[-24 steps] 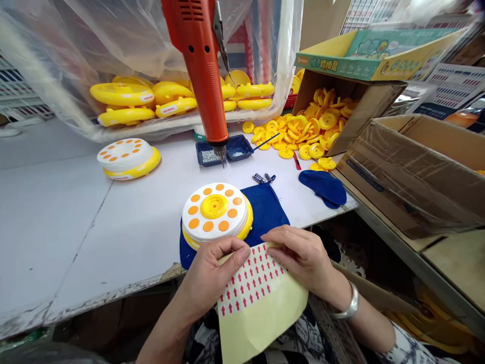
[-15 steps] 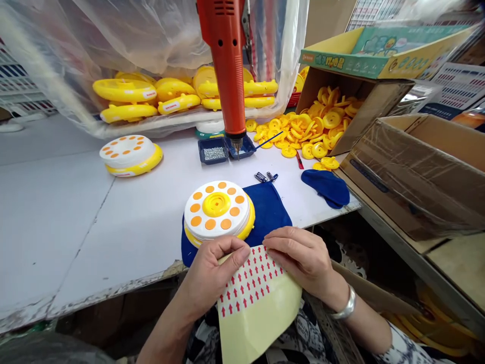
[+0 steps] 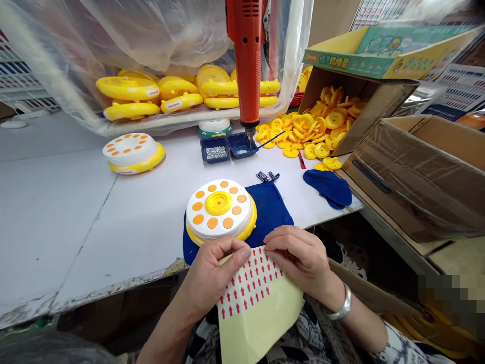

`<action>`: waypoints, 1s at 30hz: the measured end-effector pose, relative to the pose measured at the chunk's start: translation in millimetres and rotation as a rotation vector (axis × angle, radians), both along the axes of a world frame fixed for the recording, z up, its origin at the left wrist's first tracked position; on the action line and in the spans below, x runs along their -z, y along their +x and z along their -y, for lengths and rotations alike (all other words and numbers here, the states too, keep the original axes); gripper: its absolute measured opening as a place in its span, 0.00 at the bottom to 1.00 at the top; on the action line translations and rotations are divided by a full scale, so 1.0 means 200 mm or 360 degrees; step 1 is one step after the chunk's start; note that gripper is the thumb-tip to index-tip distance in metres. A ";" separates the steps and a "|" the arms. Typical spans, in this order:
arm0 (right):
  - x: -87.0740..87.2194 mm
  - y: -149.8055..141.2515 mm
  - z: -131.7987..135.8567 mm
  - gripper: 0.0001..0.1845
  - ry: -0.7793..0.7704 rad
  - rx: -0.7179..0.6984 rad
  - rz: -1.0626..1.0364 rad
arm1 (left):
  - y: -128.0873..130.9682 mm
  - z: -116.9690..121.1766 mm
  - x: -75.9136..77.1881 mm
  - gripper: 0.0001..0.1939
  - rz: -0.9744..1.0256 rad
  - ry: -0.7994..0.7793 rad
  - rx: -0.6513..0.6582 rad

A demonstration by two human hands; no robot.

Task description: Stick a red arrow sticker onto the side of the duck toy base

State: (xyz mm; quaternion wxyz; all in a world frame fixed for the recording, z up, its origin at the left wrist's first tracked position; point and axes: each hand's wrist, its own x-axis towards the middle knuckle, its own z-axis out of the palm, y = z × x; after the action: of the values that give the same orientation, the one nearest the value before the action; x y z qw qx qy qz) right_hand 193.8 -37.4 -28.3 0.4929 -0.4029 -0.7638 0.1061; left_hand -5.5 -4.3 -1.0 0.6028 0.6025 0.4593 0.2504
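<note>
Orange power driver (image 3: 247, 60) swung rightward, tip now over right blue tray (image 3: 242, 145). Left hand (image 3: 212, 275) pinches upper-left edge of red-arrow sticker sheet (image 3: 257, 303), thumb on top. Sheet between hands, long axis toward 6 o'clock, neither hand clearly nearer. Right hand (image 3: 299, 260) grasps upper edge. Yellow-white disc (image 3: 219, 210) at 12 o'clock, on blue cloth (image 3: 271, 212).

My left hand (image 3: 210, 275) and right hand (image 3: 299, 258) work close together, low in front of me, fingers gently curled. My left thumb (image 3: 235, 247) presses down, pointing toward the right hand, while my right fingers (image 3: 282, 242) lie nearly flat, pointing back toward it. My left forearm (image 3: 162, 338) and right forearm (image 3: 364, 323) angle upward from below.
</note>
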 end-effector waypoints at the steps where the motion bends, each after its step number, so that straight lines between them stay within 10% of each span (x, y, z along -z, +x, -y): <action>1: 0.00 0.00 0.00 0.06 0.0002 -0.0018 0.0001 | 0.00 0.00 0.00 0.15 0.0010 -0.0003 -0.0010; 8: -0.07 0.10 0.06 0.09 -0.0052 0.0327 -0.0819 | -0.01 0.03 0.06 0.14 0.0333 -0.0213 -0.0493; 14: 0.02 0.05 0.05 0.42 -0.0519 0.0094 -0.1113 | 0.10 0.08 0.13 0.15 0.0706 -0.0155 -0.0953; 20: 0.03 -0.02 0.02 0.43 -0.0702 0.0053 -0.1438 | 0.20 0.16 0.12 0.18 0.0734 -0.0232 -0.0616; 25: -0.06 0.14 0.00 0.44 -0.1130 -0.0449 -0.1215 | 0.09 0.08 0.06 0.41 0.0875 -0.0239 -0.0436; 30: -0.15 0.21 -0.02 0.43 -0.1367 -0.0776 -0.0873 | -0.04 -0.07 -0.02 0.37 0.0561 0.0057 -0.0102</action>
State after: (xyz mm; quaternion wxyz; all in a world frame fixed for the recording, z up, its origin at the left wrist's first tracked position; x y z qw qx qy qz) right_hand 235.2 -32.9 1.3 0.4263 -0.3369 -0.5669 0.6192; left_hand -13.1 9.0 2.4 0.6549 0.5449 0.3610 0.3794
